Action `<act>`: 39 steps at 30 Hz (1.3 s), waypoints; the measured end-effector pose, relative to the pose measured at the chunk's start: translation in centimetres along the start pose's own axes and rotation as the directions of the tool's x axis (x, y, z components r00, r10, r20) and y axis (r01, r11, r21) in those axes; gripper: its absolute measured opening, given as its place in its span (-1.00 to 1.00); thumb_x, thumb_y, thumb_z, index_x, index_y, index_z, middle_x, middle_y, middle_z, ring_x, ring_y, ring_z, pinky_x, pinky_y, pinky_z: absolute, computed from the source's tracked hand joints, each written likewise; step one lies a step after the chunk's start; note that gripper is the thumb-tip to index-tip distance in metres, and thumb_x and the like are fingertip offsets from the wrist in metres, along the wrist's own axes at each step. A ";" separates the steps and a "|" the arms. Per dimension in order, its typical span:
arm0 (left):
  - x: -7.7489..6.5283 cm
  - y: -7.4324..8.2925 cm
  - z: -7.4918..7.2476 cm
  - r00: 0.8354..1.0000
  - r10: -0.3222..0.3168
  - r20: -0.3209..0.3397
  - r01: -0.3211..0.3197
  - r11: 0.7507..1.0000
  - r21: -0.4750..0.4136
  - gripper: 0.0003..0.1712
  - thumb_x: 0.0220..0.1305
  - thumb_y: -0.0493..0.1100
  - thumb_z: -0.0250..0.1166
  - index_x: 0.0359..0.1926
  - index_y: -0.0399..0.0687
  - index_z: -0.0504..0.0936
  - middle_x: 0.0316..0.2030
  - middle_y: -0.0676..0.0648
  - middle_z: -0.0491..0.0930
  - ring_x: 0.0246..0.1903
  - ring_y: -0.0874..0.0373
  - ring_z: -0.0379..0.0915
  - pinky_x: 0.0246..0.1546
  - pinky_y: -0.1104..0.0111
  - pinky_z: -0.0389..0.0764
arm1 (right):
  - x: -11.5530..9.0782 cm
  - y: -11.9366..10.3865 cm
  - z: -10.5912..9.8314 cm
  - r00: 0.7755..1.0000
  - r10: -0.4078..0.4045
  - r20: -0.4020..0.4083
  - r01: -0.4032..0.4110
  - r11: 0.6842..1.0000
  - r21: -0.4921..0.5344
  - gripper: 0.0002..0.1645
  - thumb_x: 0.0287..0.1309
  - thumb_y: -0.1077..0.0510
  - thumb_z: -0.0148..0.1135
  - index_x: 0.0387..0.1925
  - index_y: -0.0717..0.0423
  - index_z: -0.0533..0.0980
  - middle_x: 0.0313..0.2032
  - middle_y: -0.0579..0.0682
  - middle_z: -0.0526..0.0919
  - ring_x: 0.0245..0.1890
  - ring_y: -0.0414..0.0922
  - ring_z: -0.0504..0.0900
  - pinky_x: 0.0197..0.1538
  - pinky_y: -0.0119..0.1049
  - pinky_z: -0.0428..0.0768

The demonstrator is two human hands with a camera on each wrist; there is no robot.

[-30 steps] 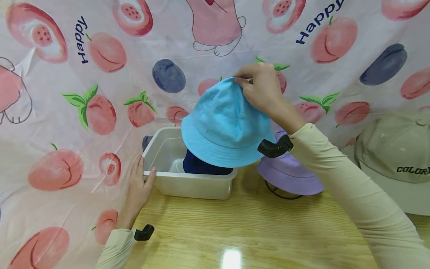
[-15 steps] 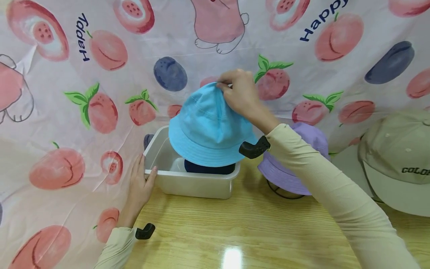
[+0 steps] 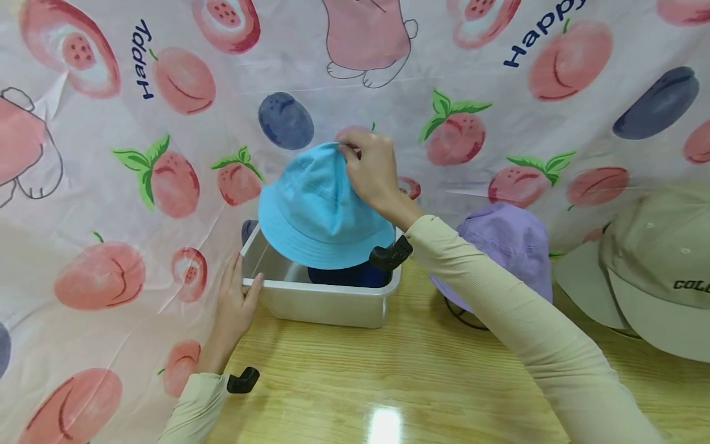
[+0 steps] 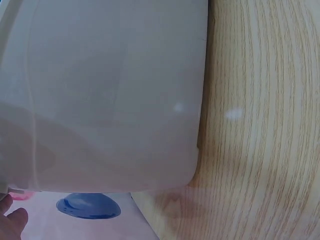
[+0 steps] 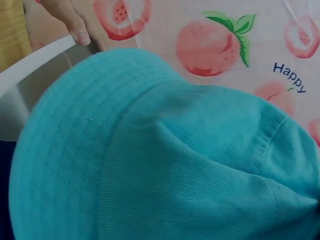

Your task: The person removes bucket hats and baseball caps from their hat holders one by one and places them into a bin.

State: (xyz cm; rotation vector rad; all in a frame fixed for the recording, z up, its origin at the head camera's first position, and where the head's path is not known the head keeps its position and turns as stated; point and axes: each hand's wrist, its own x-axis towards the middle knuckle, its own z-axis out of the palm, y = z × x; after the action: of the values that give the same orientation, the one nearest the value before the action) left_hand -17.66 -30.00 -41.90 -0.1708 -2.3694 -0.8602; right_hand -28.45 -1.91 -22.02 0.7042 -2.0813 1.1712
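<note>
In the head view my right hand [image 3: 373, 171] pinches the crown of a light blue bucket hat [image 3: 327, 203]. The hat hangs brim down over a white plastic bin [image 3: 322, 302], and its wide brim fills much of the right wrist view. Dark navy fabric [image 3: 349, 275] lies in the bin, partly hidden under the brim. My left hand [image 3: 234, 311] rests at the bin's near left corner, thumb on the front rim and fingers straight along the left side. The bin's outer wall [image 4: 115, 95] takes up most of the left wrist view.
To the right of the bin, a purple bucket hat [image 3: 507, 237] sits on a black wire stand [image 3: 463, 316], partly behind my right forearm. Beige caps [image 3: 660, 265] are at the far right. A fruit-print cloth [image 3: 355, 105] hangs behind the wooden table [image 3: 444, 382].
My right hand has carried the light blue hat leftward and slightly down, farther over the bin. More of the purple hat shows now. My left hand stays at the bin's corner.
</note>
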 end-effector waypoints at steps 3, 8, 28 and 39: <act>0.0 0.1 0.0 1.000 -0.002 0.007 0.002 1.000 0.003 -0.23 0.35 -0.05 0.12 0.37 -0.46 0.07 0.40 -0.31 0.01 0.36 -0.22 -0.08 0.30 -0.08 0.00 | -0.5 0.5 0.7 1.000 0.019 -0.019 -0.019 1.000 0.016 -0.78 0.26 0.25 0.13 -0.21 0.23 0.67 -0.26 0.10 0.72 -0.22 -0.05 0.66 -0.07 -0.29 0.55; 0.0 0.1 0.0 1.000 0.002 0.003 -0.002 1.000 0.007 -0.24 0.34 -0.09 0.13 0.36 -0.48 0.08 0.39 -0.32 0.01 0.36 -0.24 -0.08 0.30 -0.08 0.00 | -1.8 1.3 1.8 0.999 0.048 -0.009 -0.048 0.998 0.050 -0.78 0.26 0.25 0.14 -0.18 0.24 0.66 -0.24 0.12 0.71 -0.23 -0.06 0.67 -0.12 -0.32 0.57; -0.1 0.3 0.0 1.000 0.009 -0.025 -0.009 1.000 0.009 -0.26 0.32 -0.13 0.15 0.35 -0.49 0.11 0.37 -0.37 0.06 0.34 -0.23 -0.04 0.31 -0.05 -0.01 | -7.0 0.5 3.4 0.939 0.042 0.340 -0.061 0.997 0.045 -0.83 0.25 0.26 0.16 -0.27 0.18 0.67 -0.29 0.03 0.71 -0.28 -0.14 0.63 -0.17 -0.34 0.54; -0.2 0.4 -0.1 1.000 0.007 -0.018 -0.007 1.000 0.014 -0.25 0.33 -0.11 0.14 0.35 -0.48 0.11 0.37 -0.36 0.05 0.35 -0.23 -0.05 0.30 -0.07 0.00 | -6.7 2.6 4.3 0.937 0.143 0.320 -0.157 0.987 0.019 -0.81 0.26 0.24 0.15 -0.24 0.16 0.68 -0.26 0.02 0.71 -0.26 -0.13 0.64 -0.18 -0.30 0.56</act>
State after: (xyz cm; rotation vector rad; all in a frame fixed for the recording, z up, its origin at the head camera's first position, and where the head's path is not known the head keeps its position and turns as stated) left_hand -17.31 -29.71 -41.76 -0.1652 -2.3562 -0.8390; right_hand -27.03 -3.54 -30.08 0.8116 -2.4194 1.2578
